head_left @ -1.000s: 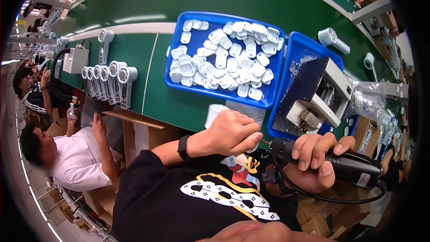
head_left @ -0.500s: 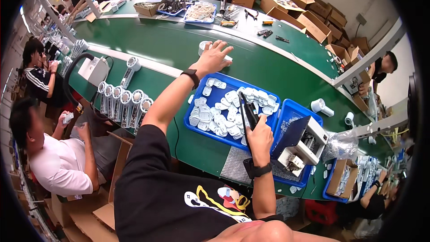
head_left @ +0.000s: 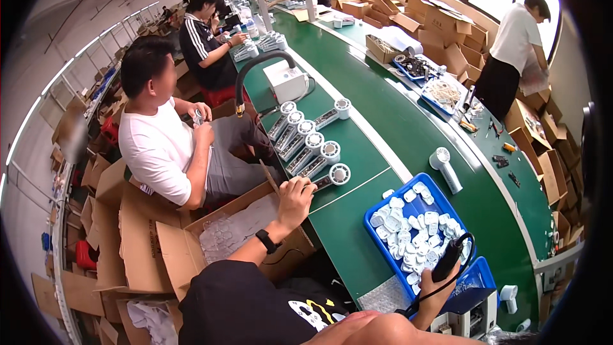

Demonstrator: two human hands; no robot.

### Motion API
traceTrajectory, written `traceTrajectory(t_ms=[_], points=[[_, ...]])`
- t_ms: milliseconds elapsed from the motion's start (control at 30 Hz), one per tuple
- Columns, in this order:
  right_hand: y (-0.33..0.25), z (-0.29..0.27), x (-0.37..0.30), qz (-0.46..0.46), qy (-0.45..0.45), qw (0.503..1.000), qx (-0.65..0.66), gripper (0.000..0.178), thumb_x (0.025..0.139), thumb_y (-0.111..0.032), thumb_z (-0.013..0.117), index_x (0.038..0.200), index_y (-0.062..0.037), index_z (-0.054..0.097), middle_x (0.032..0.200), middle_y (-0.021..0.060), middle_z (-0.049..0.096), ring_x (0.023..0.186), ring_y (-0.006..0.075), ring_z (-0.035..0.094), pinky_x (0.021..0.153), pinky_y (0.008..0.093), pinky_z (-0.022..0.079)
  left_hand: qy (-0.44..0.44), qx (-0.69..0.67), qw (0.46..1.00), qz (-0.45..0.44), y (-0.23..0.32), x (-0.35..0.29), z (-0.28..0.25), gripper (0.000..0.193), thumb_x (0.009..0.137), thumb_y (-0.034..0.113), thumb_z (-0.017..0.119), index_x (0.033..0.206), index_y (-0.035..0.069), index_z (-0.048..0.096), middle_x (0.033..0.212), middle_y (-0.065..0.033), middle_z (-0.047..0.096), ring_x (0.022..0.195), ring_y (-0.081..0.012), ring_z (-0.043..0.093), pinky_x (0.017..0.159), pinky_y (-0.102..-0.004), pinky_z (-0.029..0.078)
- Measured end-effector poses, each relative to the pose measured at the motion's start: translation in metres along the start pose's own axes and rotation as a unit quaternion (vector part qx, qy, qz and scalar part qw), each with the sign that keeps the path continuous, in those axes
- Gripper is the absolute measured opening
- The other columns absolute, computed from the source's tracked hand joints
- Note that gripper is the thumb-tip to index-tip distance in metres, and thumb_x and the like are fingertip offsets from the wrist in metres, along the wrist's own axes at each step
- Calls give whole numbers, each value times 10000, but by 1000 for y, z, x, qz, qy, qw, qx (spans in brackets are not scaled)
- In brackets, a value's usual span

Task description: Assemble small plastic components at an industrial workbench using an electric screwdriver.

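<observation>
Fans lie in a row on the green bench, white handheld units, heads up-right, handles pointing down-left toward the edge. Left hand (head_left: 295,197) sits at the nearest fan (head_left: 330,177), fingers curled on its handle end; whether the grip is closed is hard to tell. Long axis runs away from the fingers, up-right. Blue tray (head_left: 378,237) of small white parts lies right of it. Right hand (head_left: 436,285) is wrapped tight around a black corded tool (head_left: 447,260), tip over the tray, well apart from the fan.
</observation>
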State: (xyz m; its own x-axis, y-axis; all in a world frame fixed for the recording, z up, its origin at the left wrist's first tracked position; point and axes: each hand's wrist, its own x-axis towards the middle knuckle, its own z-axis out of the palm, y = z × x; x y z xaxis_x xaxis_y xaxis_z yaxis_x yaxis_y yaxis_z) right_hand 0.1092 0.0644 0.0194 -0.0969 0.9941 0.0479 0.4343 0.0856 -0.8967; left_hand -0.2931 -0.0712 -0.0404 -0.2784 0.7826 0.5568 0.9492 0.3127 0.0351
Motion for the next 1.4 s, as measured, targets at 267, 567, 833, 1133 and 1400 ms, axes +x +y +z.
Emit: traceTrajectory(t_ms=[267,567,833,1133,1400], points=[[-33,-1,-41,17,-1,986,166,759,781,-22,670,1470,-36,352,867,78,566,570,139,543,503,270,462,-17,-323,941,-103,-3,12,-31,432,818,145,786,1174,64,555,1098,-90,628,1052,-260,601,924,-399,438],[-70,-11,-90,83,-44,925,369,765,787,-111,755,1444,-15,375,690,-17,520,495,86,478,461,226,398,-332,-789,516,-33,147,27,-88,586,1000,436,586,1361,-13,481,1129,-127,643,967,-203,626,830,-347,497],[-44,-37,-143,137,67,965,213,625,811,-136,821,1312,-23,465,757,2,577,599,74,550,524,217,429,-352,-730,523,263,263,18,-76,568,915,437,638,1264,-2,547,985,-135,648,865,-308,646,763,-376,498],[-53,-85,-124,-150,334,887,281,372,859,-148,747,1114,-72,486,784,92,597,565,163,557,553,313,506,-367,-727,501,293,295,-6,-38,482,876,437,642,1084,3,614,851,-153,643,735,-352,639,656,-417,499],[-36,-110,-84,-63,350,911,211,370,852,-108,650,1155,-62,441,720,89,553,521,170,517,539,344,487,-353,-738,501,282,297,-4,-39,521,928,495,591,1072,-5,617,833,-145,631,706,-334,631,626,-399,500]])
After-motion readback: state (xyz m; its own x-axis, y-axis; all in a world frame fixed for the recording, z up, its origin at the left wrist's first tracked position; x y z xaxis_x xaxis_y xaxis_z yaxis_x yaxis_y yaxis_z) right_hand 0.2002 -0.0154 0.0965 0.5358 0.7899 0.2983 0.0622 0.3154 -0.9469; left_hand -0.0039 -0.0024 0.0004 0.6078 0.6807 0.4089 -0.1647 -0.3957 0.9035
